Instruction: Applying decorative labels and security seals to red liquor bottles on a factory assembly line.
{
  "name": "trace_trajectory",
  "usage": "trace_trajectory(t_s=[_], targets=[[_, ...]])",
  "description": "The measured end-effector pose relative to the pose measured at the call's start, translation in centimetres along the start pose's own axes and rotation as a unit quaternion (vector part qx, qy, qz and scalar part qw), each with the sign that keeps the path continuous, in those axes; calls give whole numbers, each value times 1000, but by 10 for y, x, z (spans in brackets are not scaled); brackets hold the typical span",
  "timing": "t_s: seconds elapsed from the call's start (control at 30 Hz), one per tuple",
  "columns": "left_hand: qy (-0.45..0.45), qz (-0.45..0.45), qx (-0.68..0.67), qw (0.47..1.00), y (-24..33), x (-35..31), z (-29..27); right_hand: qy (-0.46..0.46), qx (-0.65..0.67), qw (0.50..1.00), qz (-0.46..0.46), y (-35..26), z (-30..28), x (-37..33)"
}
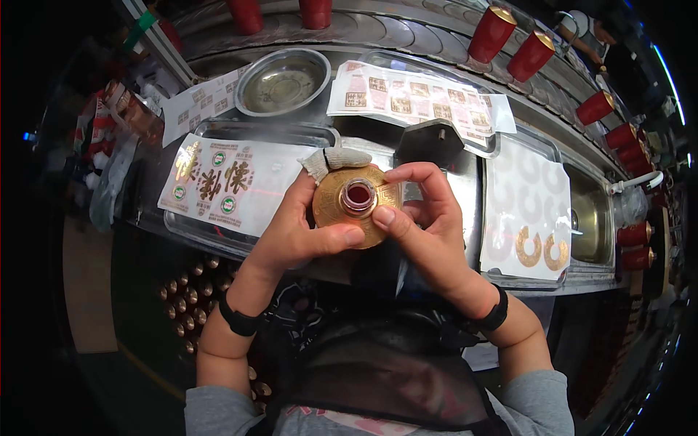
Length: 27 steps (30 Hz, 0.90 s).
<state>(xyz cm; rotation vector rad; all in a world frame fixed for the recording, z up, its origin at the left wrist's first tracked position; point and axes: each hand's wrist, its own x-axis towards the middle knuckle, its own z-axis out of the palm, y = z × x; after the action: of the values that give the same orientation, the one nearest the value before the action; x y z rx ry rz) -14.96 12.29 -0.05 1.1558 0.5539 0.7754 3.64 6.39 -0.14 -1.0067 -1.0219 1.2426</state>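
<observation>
"What's nearest you there?"

"Two grey sleeves, then a black band on each wrist. The left hand (299, 225) is curled firmly around the left side of a bottle (356, 207), thumb laid across its gold shoulder. A pale cloth cover (338, 160) wraps a finger at the back."

"And the right hand (430, 218)?"

"Half open, fingers bent. The tips of its thumb and forefinger touch the gold shoulder, the thumb close to the clear neck. I can't tell whether it bears any weight."

"Where's the bottle, exactly?"

"Between the two hands, in front of the chest, mouth toward us. Something dark red shows inside the neck; the body below is hidden from me."

"What lies just past the hands?"

"On the left, a white sheet (273, 171) with dark and gold lettering and small green marks, lying over a metal tray (189, 225). On the right, a backing sheet (509, 189) with two gold horseshoe shapes near its lower edge."

"Farther back?"

"A round metal basin (283, 82), and beside it a sheet of gold squares (407, 87). There's a sink (590, 214) at the right end. Beyond them runs a conveyor (392, 33) carrying red containers (492, 36) with gold tops."
</observation>
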Motion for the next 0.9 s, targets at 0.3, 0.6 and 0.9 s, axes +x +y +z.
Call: trace_trajectory(t_s=[0.3, 0.6, 0.9], targets=[[-113, -65, -50, 990, 1, 23, -29, 16, 74, 996, 55, -8, 1, -8], [-62, -17, 59, 996, 19, 5, -17, -26, -75, 996, 33, -7, -4, -12], [-18, 4, 22, 1000, 7, -4, -5, -33, -26, 998, 50, -5, 0, -6]])
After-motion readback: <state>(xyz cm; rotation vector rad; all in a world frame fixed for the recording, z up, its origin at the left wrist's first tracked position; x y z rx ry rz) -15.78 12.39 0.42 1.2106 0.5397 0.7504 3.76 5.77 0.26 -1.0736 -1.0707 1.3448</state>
